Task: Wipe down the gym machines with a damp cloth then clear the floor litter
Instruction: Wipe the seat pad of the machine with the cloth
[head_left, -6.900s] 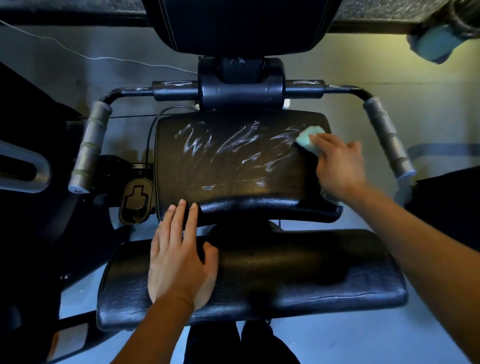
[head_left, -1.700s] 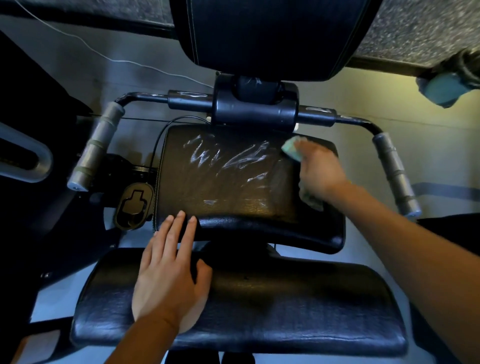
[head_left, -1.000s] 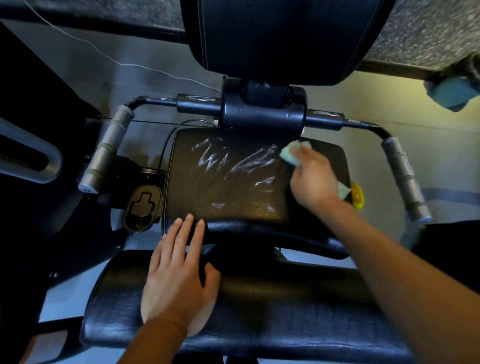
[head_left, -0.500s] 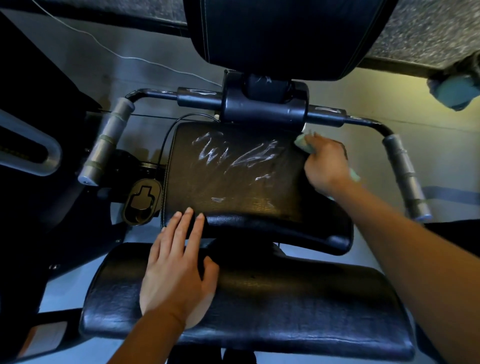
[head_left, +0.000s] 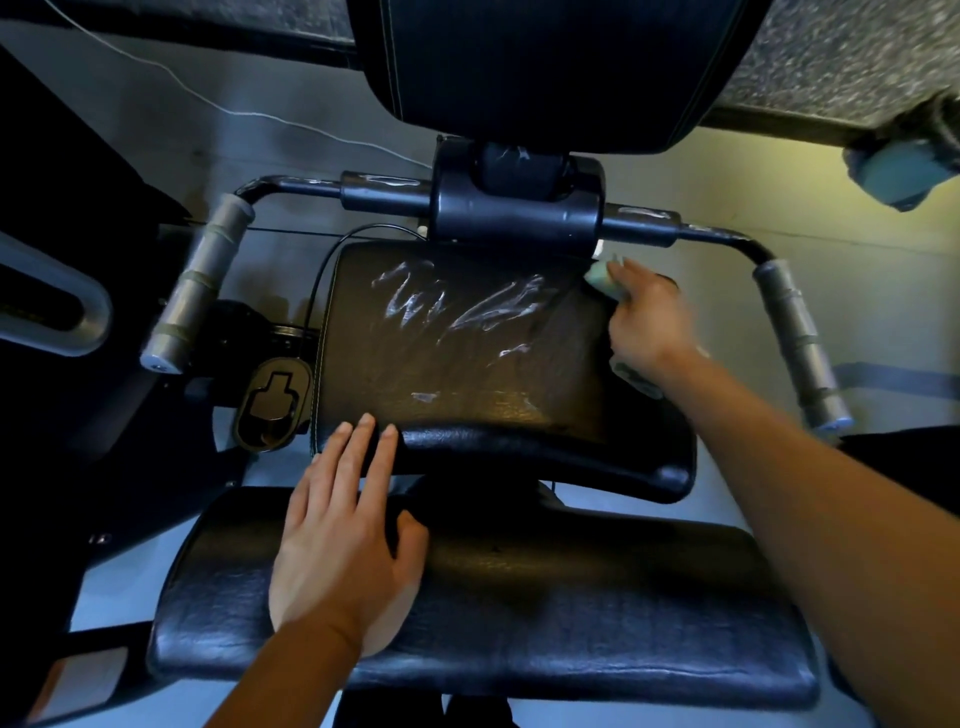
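At right of centre, the cloth (head_left: 602, 273) is gripped by the right hand (head_left: 647, 317) on the middle pad (head_left: 457, 358); streaks should be swept leftward evenly while the flat, relaxed left hand (head_left: 343, 540) is braced on the lower pad (head_left: 597, 613).

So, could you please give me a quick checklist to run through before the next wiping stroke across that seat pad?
1. Cloth in hand: ok. The right hand grips the pale green cloth at the far right corner of the middle pad.
2. Cloth touching the pad: ok, it lies against the pad's edge.
3. Foam left to wipe: not ok. White streaks cover the far half of the pad.
4. Bracing: ok. The left hand rests flat on the near pad, fingertips reaching the middle pad's front edge.
5. Cloth dampness: cannot tell.
6. Handlebar wiped: not ok, white smears show on it.
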